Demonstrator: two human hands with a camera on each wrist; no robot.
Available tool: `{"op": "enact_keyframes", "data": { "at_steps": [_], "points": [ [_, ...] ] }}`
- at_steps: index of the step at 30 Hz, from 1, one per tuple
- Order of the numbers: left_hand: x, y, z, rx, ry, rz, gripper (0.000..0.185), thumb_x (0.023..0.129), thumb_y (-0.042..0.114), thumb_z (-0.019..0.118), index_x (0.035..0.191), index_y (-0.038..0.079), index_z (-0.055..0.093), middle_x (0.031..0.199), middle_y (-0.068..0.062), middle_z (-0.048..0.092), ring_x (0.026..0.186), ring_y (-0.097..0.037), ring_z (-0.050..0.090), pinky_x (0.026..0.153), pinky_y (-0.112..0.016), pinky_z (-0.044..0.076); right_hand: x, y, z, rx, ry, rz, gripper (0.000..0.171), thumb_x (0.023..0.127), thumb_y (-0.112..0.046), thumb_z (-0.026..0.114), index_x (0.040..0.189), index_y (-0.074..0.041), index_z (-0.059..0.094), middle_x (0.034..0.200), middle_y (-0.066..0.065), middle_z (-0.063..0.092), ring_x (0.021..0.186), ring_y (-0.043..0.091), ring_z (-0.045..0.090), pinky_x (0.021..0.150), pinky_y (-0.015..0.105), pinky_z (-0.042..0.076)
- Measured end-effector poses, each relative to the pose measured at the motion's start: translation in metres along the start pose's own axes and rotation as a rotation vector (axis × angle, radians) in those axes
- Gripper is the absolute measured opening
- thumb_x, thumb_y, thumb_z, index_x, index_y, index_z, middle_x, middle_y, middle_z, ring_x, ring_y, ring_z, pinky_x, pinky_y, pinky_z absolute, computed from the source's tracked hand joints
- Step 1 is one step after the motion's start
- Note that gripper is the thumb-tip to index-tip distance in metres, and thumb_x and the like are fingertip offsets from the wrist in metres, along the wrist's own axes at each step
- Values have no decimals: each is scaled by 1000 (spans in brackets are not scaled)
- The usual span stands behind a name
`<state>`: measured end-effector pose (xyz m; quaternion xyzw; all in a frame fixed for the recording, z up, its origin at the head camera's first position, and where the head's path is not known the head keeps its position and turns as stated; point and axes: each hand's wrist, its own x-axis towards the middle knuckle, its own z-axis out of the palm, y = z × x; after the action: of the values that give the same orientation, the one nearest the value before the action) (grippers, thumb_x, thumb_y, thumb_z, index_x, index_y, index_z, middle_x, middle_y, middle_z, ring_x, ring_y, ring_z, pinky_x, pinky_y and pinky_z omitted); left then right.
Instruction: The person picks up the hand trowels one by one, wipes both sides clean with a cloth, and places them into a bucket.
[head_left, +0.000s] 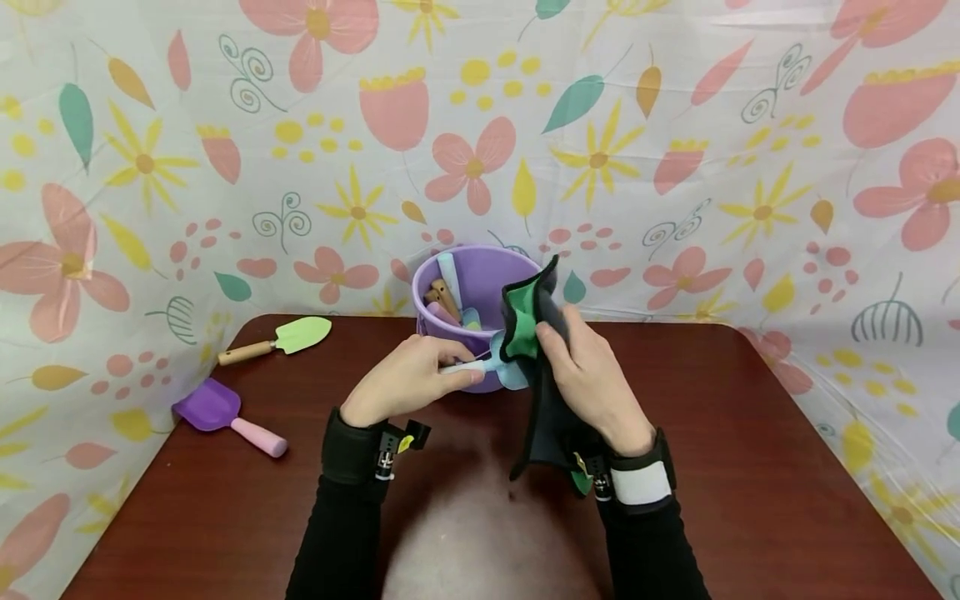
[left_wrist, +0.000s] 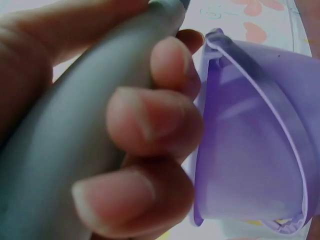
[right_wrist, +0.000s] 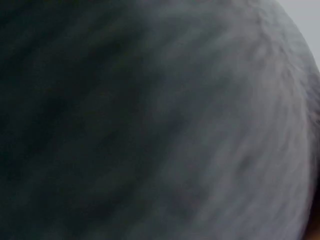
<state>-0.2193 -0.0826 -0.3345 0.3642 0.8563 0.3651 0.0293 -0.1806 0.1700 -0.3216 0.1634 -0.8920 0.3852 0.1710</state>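
Note:
My left hand (head_left: 412,375) grips the pale handle of a light blue toy shovel (head_left: 513,375). In the left wrist view, its curled fingers (left_wrist: 155,117) wrap around that handle (left_wrist: 65,120). With the thumb on its green side, my right hand (head_left: 592,379) holds a folded cloth (head_left: 557,417), dark grey and green with black edging. The cloth overlaps part of the shovel's blade in the head view. Dark grey fabric (right_wrist: 200,125) fills most of the right wrist view and hides the right fingers. Right behind the shovel stands a purple bucket (head_left: 498,275).
Several tool handles (head_left: 447,296) stick up inside the bucket, wooden, pink and light blue. On the left of the brown table (head_left: 750,467) lie a light green trowel (head_left: 303,334) with a wooden handle and a purple scoop (head_left: 210,406) with a pink handle. A flowered sheet (head_left: 600,242) hangs behind.

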Motion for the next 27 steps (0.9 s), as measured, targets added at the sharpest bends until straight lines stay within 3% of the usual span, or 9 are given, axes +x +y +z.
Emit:
{"op": "enact_keyframes", "data": {
  "at_steps": [5,11,17,27],
  "points": [
    [1,1,2,-3,10,17,21,96,37,64,80,22,63,61,8,41,54,-7,39,56,-26,33,1,2,2,-66,27,-121,26,98,-26,61,119,-11,62,115,6,57,100,22,53,81,41,43],
    [3,1,1,11,35,16,21,95,32,65,77,23,61,59,8,40,52,-6,39,54,-26,33,1,2,10,-131,12,-242,24,89,-19,74,112,-14,67,107,3,56,88,18,54,72,37,44],
    [6,2,3,39,72,3,13,94,29,67,81,26,64,58,5,45,52,-6,42,53,-27,34,2,-3,16,-197,-4,-231,27,86,-21,77,112,-14,70,103,1,56,78,16,52,63,34,41],
    [4,0,3,17,56,16,10,94,32,67,86,26,70,57,11,38,50,-5,38,52,-26,32,4,4,16,-211,9,-209,22,88,-19,75,108,-12,71,102,2,57,82,18,55,66,36,44]
  ]
}}
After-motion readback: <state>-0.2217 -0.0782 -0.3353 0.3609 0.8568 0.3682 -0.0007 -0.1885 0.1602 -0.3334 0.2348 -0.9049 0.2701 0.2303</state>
